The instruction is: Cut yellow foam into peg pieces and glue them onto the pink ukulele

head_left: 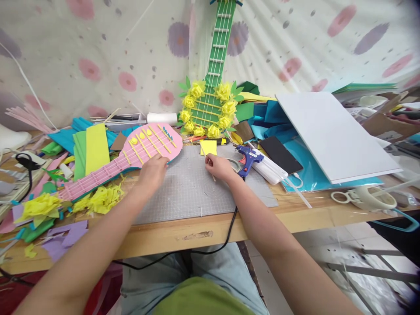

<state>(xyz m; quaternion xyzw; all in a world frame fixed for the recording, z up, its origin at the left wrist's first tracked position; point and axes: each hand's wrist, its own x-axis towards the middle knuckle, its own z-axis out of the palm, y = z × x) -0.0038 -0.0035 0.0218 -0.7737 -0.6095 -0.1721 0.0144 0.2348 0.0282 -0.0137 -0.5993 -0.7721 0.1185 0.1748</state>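
A pink cardboard lute with yellow bars, yellow ovals and string lines lies slantwise on the table, its neck toward the left. My left hand is at the lower edge of its body, fingers curled together over that edge; the fingertips are partly hidden. Over the grey cutting mat, my right hand pinches a thin pale stick that pokes out above and below the fingers. Just beyond it lies a yellow paper square. To its right sits a blue glue gun.
A green lute ringed with yellow paper flowers leans on the back curtain. White boards and scissors lie at right. Paper scraps crowd the left. A black cord hangs over the table's front edge.
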